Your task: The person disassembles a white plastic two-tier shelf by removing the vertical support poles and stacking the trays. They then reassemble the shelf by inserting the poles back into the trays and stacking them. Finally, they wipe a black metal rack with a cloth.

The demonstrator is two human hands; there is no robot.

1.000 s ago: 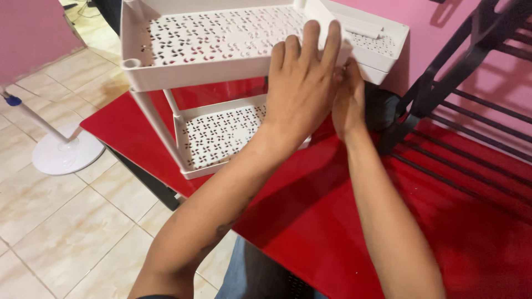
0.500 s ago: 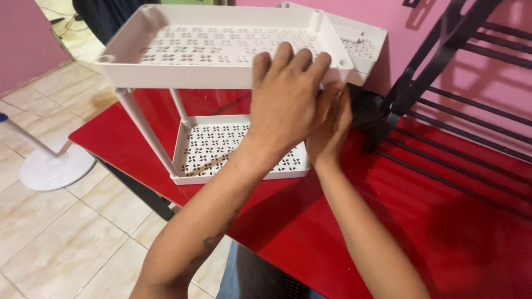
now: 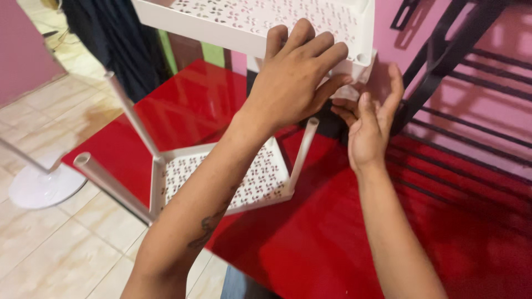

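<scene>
A person's left hand [image 3: 293, 83] grips the near right corner of a white perforated tray [image 3: 260, 22] held at the top centre of the frame, its fingers curled close together over the rim and the thumb reaching underneath. The right hand [image 3: 368, 124], just right of it and below the tray's corner, is open and holds nothing, fingers loosely spread and slightly bent, palm turned toward the left hand.

Below, at centre left, a second white tray [image 3: 221, 180] with the same cut-out pattern rests on a glossy red table [image 3: 332, 232]. White poles rise from its corners: one [image 3: 303, 149] stands free just under the left hand, its top not touching the raised tray, and two more [image 3: 108, 182] lean out toward the lower left.

A black slatted rack [image 3: 460, 72] stands against a pink wall [image 3: 499, 66] at right. At far left, a white round stand base [image 3: 39, 185] sits on the tiled floor [image 3: 55, 249].
</scene>
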